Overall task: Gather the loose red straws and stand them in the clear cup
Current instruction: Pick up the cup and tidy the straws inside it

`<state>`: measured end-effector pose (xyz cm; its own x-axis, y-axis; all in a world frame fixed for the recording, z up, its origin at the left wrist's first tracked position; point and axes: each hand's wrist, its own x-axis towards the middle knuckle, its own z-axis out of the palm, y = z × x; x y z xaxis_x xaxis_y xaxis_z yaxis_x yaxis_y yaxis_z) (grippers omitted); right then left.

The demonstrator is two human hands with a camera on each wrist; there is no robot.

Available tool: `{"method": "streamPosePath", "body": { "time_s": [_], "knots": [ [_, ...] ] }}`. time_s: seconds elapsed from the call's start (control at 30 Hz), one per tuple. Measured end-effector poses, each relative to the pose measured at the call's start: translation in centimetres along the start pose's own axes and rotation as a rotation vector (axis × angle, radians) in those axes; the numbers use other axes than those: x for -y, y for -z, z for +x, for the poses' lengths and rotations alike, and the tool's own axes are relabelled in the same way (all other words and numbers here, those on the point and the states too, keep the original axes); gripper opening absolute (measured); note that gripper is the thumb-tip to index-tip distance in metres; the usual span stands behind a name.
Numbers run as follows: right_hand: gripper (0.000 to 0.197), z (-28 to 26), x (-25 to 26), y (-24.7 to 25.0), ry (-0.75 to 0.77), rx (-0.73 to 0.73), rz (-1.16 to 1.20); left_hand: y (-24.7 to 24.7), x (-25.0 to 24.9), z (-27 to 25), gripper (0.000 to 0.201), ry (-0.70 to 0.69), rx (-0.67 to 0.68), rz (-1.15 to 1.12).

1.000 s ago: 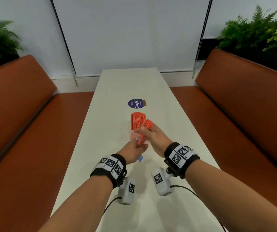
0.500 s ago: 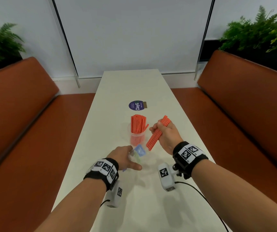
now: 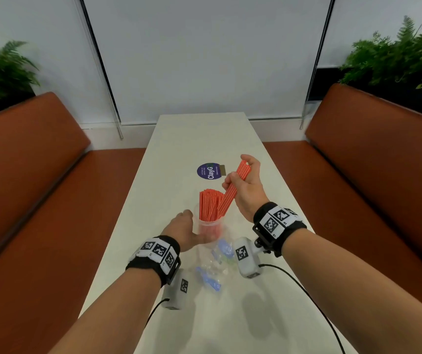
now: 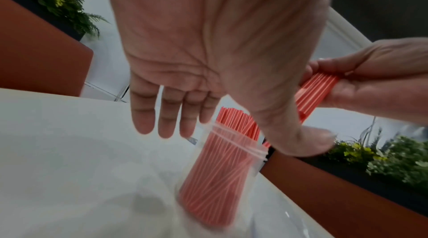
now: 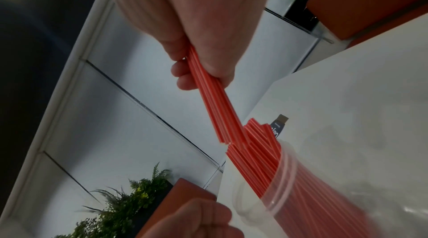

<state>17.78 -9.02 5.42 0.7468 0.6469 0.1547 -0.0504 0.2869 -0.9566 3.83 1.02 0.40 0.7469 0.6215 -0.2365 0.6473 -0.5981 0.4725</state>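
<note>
A clear cup (image 3: 209, 229) stands mid-table, packed with upright red straws (image 3: 208, 205). My right hand (image 3: 238, 175) grips a tilted bundle of red straws (image 3: 226, 200), whose lower end sits at the tops of the straws in the cup. In the right wrist view, the right hand (image 5: 199, 70) holds the bundle (image 5: 220, 113) meeting the cup (image 5: 301, 196). My left hand (image 3: 188, 227) is at the cup's left side, holding nothing. The left wrist view shows the left hand (image 4: 197, 95) with straight fingers, its thumb by the rim of the cup (image 4: 220, 178). I cannot tell whether it touches.
A crumpled clear wrapper with blue print (image 3: 215, 267) lies on the white table (image 3: 179, 154) just in front of the cup. A round purple sticker (image 3: 208, 171) sits beyond the cup. Brown benches (image 3: 38, 187) flank the narrow table.
The left hand let the wrapper drop onto the table and moved forward to the cup's side. The right hand raised its bundle and brought its lower end over to the cup.
</note>
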Motion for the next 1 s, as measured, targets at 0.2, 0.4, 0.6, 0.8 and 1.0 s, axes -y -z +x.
{"method": "streamPosePath", "body": {
  "time_s": [0.2, 0.4, 0.6, 0.8, 1.0],
  "knots": [
    [0.039, 1.8, -1.7, -2.1, 0.013, 0.074, -0.115, 0.2, -1.1, 3.3, 0.132, 0.012, -0.070, -0.208],
    [0.033, 2.5, -4.3, -2.8, -0.001, 0.177, -0.329, -0.2, -1.9, 5.7, 0.111, -0.070, -0.031, -0.466],
    [0.030, 3.5, -5.8, -1.8, 0.135, 0.236, -0.651, -2.0, -1.4, 6.8, 0.069, -0.064, -0.055, -0.541],
    [0.045, 3.3, -6.4, 0.4, 0.365, 0.271, -1.062, -2.4, -0.8, 6.9, 0.051, -0.124, -0.093, -0.571],
    [0.055, 2.9, -7.9, 0.6, 0.312, 0.565, -1.193, -2.0, -0.7, 6.7, 0.061, -0.252, -0.009, -0.624]
  ]
}}
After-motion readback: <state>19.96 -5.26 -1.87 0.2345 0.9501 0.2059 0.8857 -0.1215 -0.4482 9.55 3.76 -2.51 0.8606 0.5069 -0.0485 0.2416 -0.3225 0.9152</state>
